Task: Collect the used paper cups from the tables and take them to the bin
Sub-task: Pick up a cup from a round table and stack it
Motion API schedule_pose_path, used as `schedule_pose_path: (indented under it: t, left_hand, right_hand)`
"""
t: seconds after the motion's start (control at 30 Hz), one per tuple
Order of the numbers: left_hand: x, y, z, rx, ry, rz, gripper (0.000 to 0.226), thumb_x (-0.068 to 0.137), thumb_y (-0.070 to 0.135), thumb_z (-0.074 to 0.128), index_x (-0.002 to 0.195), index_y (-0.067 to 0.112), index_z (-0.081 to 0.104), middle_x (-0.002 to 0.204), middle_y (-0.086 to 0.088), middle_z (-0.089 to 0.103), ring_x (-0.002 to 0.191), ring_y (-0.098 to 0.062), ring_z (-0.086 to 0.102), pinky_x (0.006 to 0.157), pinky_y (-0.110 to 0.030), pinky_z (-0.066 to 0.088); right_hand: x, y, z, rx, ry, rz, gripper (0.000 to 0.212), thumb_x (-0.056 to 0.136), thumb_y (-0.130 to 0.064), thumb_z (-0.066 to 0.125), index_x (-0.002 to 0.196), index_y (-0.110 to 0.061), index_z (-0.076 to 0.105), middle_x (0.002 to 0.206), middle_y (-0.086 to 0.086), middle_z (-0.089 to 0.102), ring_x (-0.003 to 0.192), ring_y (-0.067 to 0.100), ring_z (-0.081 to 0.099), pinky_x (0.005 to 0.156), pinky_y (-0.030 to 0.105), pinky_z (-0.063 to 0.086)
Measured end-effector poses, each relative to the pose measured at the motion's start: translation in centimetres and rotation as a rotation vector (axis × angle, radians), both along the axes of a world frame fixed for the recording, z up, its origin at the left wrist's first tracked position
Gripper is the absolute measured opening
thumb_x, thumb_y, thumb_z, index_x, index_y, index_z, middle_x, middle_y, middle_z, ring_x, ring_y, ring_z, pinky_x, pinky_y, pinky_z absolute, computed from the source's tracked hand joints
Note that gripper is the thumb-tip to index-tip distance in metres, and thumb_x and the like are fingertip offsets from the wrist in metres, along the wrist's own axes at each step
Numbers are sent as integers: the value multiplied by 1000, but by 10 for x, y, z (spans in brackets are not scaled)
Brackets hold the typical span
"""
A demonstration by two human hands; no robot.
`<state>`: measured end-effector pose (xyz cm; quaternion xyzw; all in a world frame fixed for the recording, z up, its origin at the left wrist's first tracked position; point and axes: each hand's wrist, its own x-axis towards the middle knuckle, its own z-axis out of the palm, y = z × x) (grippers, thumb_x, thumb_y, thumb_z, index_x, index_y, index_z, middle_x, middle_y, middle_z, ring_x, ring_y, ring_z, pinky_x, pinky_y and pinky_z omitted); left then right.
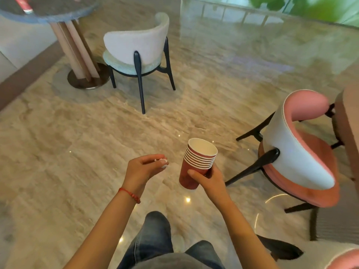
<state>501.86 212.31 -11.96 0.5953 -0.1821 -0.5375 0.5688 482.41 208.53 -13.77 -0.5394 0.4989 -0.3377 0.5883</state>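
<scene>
A stack of several nested red paper cups (196,162) with white insides is held over the marble floor, tilted a little to the left. My right hand (208,181) grips the stack from below and the side. To its left, my left hand (144,168) is raised with its fingers curled round a small crumpled white scrap (162,162) at the fingertips. A red string bracelet sits on my left wrist. On the dark round table (58,8) at the top left lies a blurred red object (25,4); what it is cannot be told.
A white chair (136,47) with dark legs stands by that table's pedestal. A pink and white chair (299,152) is close on the right, beside another table edge (349,117). A third chair shows at the bottom right. Open marble floor (77,142) lies ahead. My jeans-clad legs are below.
</scene>
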Motion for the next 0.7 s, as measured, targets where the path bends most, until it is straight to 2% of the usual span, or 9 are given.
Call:
schedule_pose_path:
  t: [0.2,0.37,0.47,0.7]
  left_hand:
    - [50,-97,-14,30,6,20,14,71,-3,73,82,5,73,80,-12,74,79,-24,72,65,-22,56]
    - [107,-180,-7,29,-14,57,13,72,-4,71,80,6,72,76,-9,75,75,-20,72,64,-21,56]
    - [139,-219,-2,20,-27,59,13,73,-3,71,79,7,73,76,-8,75,74,-18,72,62,-19,55]
    - [198,-270,-5,53,-14,175,13,73,-2,72,80,9,74,78,-8,75,75,-18,72,62,-18,54]
  right_hand:
    - [47,-96,-15,21,21,-7,48,73,-17,77,109,-34,52,105,-15,64,93,-8,62,69,9,50]
    - [105,-180,-9,54,7,21,54,72,-21,77,121,-23,53,109,-12,64,96,-2,63,70,11,51]
    - [139,-222,-3,49,13,54,58,69,-27,78,120,-27,52,110,-14,63,97,-3,62,70,11,51]
    - [202,-303,-3,32,33,159,47,70,-22,78,105,-39,52,105,-19,62,92,-11,61,67,8,49]
